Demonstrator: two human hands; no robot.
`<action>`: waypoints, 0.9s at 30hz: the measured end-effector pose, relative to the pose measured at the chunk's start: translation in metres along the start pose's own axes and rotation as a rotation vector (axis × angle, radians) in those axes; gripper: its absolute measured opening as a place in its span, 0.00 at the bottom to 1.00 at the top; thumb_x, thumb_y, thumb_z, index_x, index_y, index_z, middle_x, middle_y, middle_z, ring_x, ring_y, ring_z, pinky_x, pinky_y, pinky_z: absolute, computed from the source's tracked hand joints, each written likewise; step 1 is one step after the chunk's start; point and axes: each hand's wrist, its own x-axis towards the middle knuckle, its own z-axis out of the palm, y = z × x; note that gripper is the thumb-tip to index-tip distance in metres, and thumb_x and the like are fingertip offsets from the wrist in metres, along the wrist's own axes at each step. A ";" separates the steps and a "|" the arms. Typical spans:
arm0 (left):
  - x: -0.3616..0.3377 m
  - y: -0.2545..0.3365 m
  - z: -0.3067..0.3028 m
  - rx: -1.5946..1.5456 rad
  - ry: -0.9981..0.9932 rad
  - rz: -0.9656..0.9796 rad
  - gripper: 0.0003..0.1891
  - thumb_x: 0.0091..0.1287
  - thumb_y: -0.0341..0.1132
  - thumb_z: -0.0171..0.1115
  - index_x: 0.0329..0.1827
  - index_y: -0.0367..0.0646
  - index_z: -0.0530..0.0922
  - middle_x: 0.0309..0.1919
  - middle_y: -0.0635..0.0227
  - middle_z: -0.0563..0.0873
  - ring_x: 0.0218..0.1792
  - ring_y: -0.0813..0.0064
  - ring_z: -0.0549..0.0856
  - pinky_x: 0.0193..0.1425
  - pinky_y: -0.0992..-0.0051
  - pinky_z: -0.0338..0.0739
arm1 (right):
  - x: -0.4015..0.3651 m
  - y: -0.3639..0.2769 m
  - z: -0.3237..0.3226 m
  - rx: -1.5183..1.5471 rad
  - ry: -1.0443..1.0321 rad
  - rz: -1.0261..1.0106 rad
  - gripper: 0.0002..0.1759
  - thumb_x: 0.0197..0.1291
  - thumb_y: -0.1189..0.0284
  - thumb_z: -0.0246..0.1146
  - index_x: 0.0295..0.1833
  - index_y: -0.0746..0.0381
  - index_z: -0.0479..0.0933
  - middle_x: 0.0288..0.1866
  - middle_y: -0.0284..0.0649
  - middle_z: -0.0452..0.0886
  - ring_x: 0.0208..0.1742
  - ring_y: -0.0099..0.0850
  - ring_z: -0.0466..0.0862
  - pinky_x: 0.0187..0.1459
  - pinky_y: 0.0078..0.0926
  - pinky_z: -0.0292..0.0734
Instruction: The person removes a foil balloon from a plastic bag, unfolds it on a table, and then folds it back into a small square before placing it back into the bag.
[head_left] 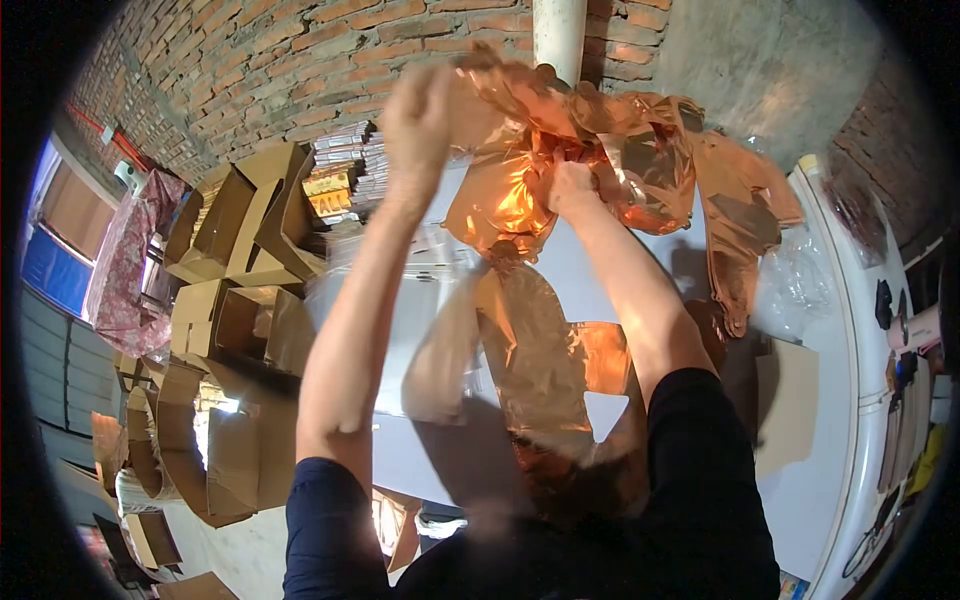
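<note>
Shiny copper-coloured foil balloons (520,190), flat and crumpled, spread across a white table (405,450) and hang down toward my body. My right hand (572,187) is closed on the foil near the middle of the bunch; its fingertips are partly hidden in the folds. Raised at the upper left, my left hand (418,115) is smeared by motion beside the foil's left edge. Its fingers look curled, but whether they grip the foil cannot be made out. Another long piece of foil (735,220) drapes to the right.
Open cardboard boxes (235,210) are stacked on the left, beside bundles of flat packets (345,180). Clear plastic sleeves (400,270) lie left of the foil. To the right are clear plastic film (795,280) and a cardboard sheet (787,405). A white pipe (558,35) stands against the brick wall.
</note>
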 end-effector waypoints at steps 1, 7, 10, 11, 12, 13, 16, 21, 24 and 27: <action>0.013 0.035 -0.014 -0.068 0.052 0.065 0.10 0.78 0.34 0.65 0.55 0.38 0.85 0.46 0.64 0.91 0.46 0.70 0.88 0.54 0.70 0.81 | -0.003 0.000 -0.011 0.061 -0.074 0.013 0.35 0.79 0.45 0.46 0.87 0.37 0.56 0.86 0.51 0.61 0.78 0.43 0.74 0.66 0.51 0.79; 0.061 0.134 -0.105 -0.285 0.177 0.390 0.11 0.82 0.32 0.60 0.59 0.34 0.82 0.55 0.56 0.89 0.56 0.69 0.89 0.68 0.68 0.83 | 0.040 0.024 0.058 0.217 0.388 -0.133 0.27 0.73 0.51 0.60 0.73 0.46 0.77 0.70 0.45 0.82 0.61 0.48 0.87 0.61 0.48 0.82; 0.072 0.161 -0.133 -0.207 0.112 0.454 0.12 0.83 0.32 0.59 0.61 0.35 0.82 0.56 0.55 0.89 0.57 0.69 0.88 0.68 0.69 0.83 | 0.015 0.023 0.006 -0.233 0.325 -0.421 0.15 0.72 0.62 0.60 0.57 0.52 0.87 0.63 0.38 0.85 0.57 0.40 0.87 0.63 0.39 0.80; 0.072 0.165 -0.136 -0.215 0.066 0.448 0.13 0.83 0.32 0.59 0.62 0.34 0.82 0.57 0.55 0.89 0.57 0.69 0.88 0.68 0.69 0.83 | 0.022 0.017 0.004 -0.203 0.396 -0.414 0.15 0.72 0.63 0.59 0.56 0.52 0.87 0.61 0.37 0.86 0.56 0.39 0.87 0.62 0.38 0.80; 0.072 0.169 -0.136 -0.225 0.022 0.440 0.13 0.82 0.32 0.59 0.63 0.34 0.82 0.57 0.55 0.89 0.57 0.69 0.88 0.68 0.69 0.83 | 0.036 0.016 0.004 -0.175 0.464 -0.407 0.14 0.72 0.64 0.59 0.54 0.53 0.87 0.58 0.37 0.87 0.56 0.37 0.86 0.61 0.36 0.80; 0.073 0.171 -0.137 -0.238 -0.021 0.430 0.14 0.82 0.33 0.59 0.63 0.34 0.82 0.57 0.55 0.89 0.58 0.69 0.88 0.68 0.68 0.83 | 0.043 0.015 0.001 -0.148 0.530 -0.397 0.13 0.72 0.65 0.59 0.53 0.53 0.87 0.56 0.36 0.87 0.55 0.36 0.86 0.61 0.35 0.81; 0.056 0.209 -0.110 -0.270 -0.090 0.329 0.11 0.78 0.35 0.67 0.58 0.41 0.83 0.47 0.71 0.87 0.45 0.84 0.83 0.53 0.84 0.80 | 0.040 0.010 -0.009 0.323 0.705 -0.788 0.17 0.75 0.60 0.59 0.58 0.53 0.88 0.52 0.35 0.89 0.55 0.34 0.86 0.56 0.35 0.83; 0.055 0.251 -0.098 -0.671 -0.337 0.276 0.12 0.78 0.32 0.62 0.59 0.39 0.81 0.46 0.68 0.87 0.43 0.83 0.86 0.45 0.83 0.83 | -0.101 -0.026 -0.102 1.309 -0.257 -0.687 0.35 0.73 0.37 0.58 0.60 0.58 0.84 0.41 0.31 0.83 0.26 0.21 0.74 0.31 0.21 0.72; 0.052 0.287 -0.086 -0.788 -0.299 0.212 0.16 0.74 0.35 0.63 0.61 0.37 0.81 0.47 0.66 0.88 0.44 0.82 0.87 0.40 0.80 0.84 | -0.151 -0.031 -0.105 1.469 -0.501 -0.577 0.40 0.72 0.29 0.52 0.44 0.58 0.83 0.20 0.26 0.66 0.18 0.18 0.61 0.23 0.22 0.56; 0.054 0.299 -0.096 -0.877 -0.357 0.323 0.19 0.71 0.33 0.64 0.64 0.37 0.80 0.52 0.63 0.88 0.47 0.80 0.88 0.43 0.78 0.86 | -0.195 -0.032 -0.090 1.703 -0.559 -0.577 0.29 0.77 0.39 0.56 0.34 0.53 0.73 0.24 0.22 0.61 0.22 0.16 0.59 0.25 0.19 0.52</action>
